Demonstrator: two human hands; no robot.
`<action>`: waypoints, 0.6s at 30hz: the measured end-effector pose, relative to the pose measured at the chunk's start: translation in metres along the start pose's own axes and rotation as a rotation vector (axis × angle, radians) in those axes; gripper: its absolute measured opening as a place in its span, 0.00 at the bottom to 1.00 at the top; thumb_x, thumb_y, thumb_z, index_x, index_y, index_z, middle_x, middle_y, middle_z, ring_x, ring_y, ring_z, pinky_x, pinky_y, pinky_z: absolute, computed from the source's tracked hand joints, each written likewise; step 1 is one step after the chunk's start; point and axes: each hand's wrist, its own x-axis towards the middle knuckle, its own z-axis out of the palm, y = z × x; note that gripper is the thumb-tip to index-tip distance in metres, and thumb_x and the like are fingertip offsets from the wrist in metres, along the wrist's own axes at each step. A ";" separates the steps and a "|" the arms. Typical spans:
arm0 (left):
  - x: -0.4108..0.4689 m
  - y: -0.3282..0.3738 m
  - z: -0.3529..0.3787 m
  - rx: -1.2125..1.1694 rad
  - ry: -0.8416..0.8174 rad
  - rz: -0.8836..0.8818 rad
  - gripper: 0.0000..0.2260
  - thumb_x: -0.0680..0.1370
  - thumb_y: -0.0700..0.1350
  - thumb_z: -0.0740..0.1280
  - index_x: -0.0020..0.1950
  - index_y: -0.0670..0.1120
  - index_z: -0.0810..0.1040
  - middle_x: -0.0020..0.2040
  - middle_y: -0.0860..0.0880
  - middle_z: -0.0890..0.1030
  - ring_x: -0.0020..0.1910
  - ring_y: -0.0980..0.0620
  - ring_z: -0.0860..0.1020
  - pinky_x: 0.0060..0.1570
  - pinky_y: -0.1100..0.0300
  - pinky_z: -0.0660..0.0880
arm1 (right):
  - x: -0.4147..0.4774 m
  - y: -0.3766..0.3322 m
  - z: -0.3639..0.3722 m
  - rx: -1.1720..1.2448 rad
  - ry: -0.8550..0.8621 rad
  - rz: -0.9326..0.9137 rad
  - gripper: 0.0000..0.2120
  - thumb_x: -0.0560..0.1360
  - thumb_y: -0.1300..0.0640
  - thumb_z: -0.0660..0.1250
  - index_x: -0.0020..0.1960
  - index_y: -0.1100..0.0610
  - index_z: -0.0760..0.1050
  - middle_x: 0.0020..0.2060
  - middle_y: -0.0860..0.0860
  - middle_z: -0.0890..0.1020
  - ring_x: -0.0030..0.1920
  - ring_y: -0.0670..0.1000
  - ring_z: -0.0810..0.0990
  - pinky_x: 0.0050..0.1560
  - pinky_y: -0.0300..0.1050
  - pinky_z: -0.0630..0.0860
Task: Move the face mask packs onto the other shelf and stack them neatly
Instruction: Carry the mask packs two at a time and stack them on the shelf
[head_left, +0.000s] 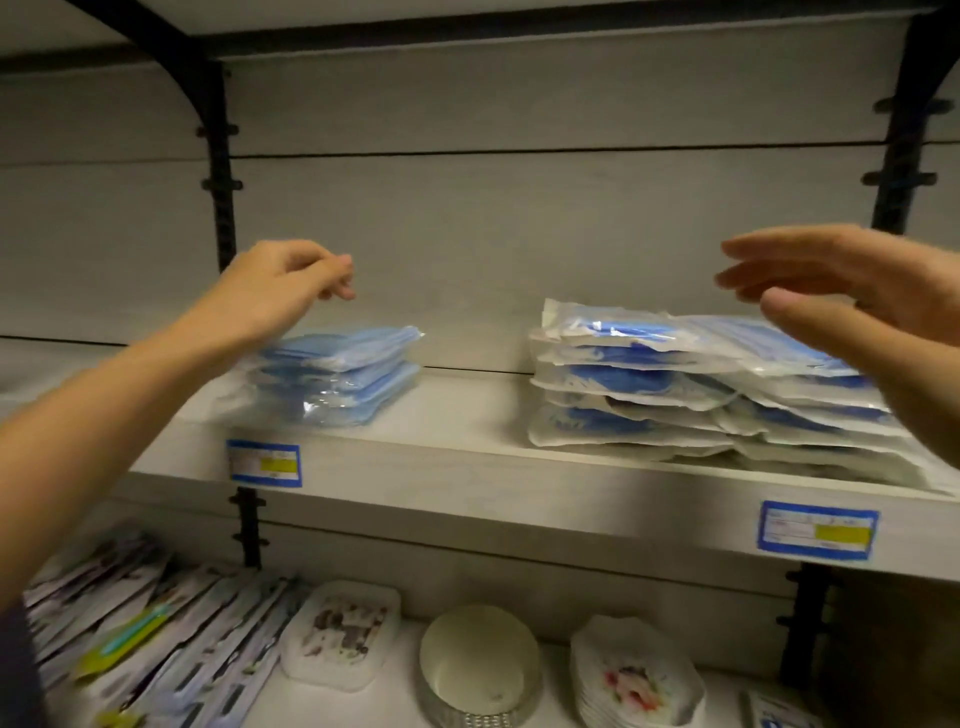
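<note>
Left hand held loosely curled, empty, above small pack stack; right hand spread above taller stack, likely for straightening.

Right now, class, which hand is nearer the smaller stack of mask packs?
Left. The left hand hangs just above the left end of the smaller stack; the right hand is far off to the right, over the larger stack.
</note>
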 end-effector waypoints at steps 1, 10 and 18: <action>0.001 -0.010 -0.009 -0.002 -0.001 0.002 0.14 0.79 0.50 0.59 0.51 0.43 0.80 0.49 0.46 0.82 0.52 0.48 0.77 0.49 0.60 0.68 | 0.001 -0.014 0.015 0.003 -0.024 -0.002 0.19 0.70 0.34 0.58 0.60 0.34 0.71 0.54 0.33 0.79 0.56 0.35 0.77 0.50 0.38 0.77; 0.016 -0.109 -0.056 -0.371 -0.171 -0.363 0.17 0.80 0.52 0.55 0.52 0.41 0.77 0.56 0.41 0.80 0.47 0.49 0.77 0.55 0.55 0.71 | 0.058 -0.071 0.167 0.510 -0.282 0.492 0.18 0.74 0.43 0.57 0.61 0.46 0.69 0.62 0.47 0.76 0.60 0.47 0.75 0.63 0.43 0.70; 0.019 -0.133 -0.021 -0.812 -0.536 -0.755 0.33 0.77 0.63 0.53 0.65 0.35 0.70 0.53 0.38 0.75 0.51 0.43 0.72 0.51 0.56 0.70 | 0.108 -0.060 0.251 0.936 -0.285 0.929 0.38 0.72 0.35 0.58 0.75 0.54 0.54 0.74 0.57 0.59 0.68 0.60 0.67 0.62 0.55 0.72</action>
